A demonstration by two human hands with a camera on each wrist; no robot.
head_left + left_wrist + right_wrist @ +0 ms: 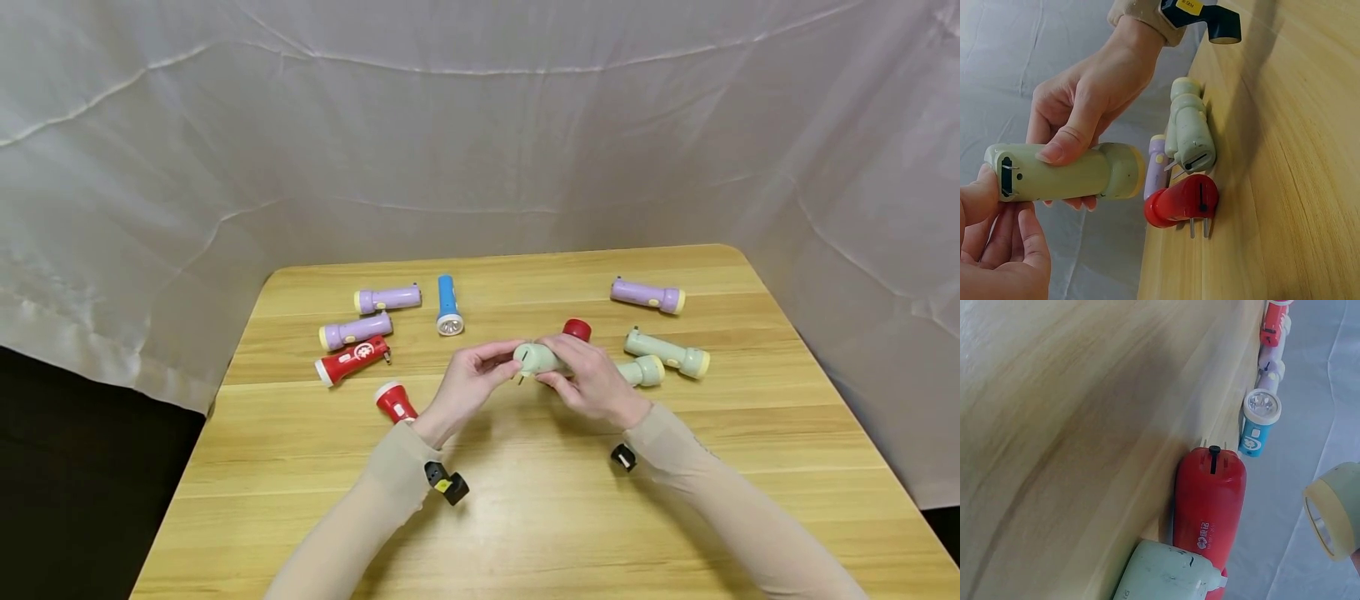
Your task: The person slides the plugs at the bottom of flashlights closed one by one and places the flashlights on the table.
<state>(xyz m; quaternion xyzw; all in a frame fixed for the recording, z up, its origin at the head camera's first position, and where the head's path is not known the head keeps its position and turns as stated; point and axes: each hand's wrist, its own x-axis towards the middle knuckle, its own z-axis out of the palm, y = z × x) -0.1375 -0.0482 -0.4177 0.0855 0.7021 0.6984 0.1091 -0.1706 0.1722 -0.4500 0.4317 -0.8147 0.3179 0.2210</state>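
A pale green flashlight (1066, 172) with a cream rim is held above the table between both hands. My right hand (588, 379) grips its barrel, thumb on the near side in the left wrist view. At the tail end, my left hand (476, 379) pinches it between thumb and fingers. Metal plug prongs (1012, 167) show in the dark slot near that end. In the right wrist view only the flashlight's cream-rimmed head (1329, 515) appears, at the right edge, and the hands are almost wholly out of frame.
Beyond the right hand lie a red flashlight (577, 329), two green flashlights (667, 352) and a purple flashlight (647, 296). Toward the left are a blue flashlight (447, 300), two purple flashlights (388, 298) and two red flashlights (352, 360). Grey cloth (480, 158) surrounds the wooden table (525, 517).
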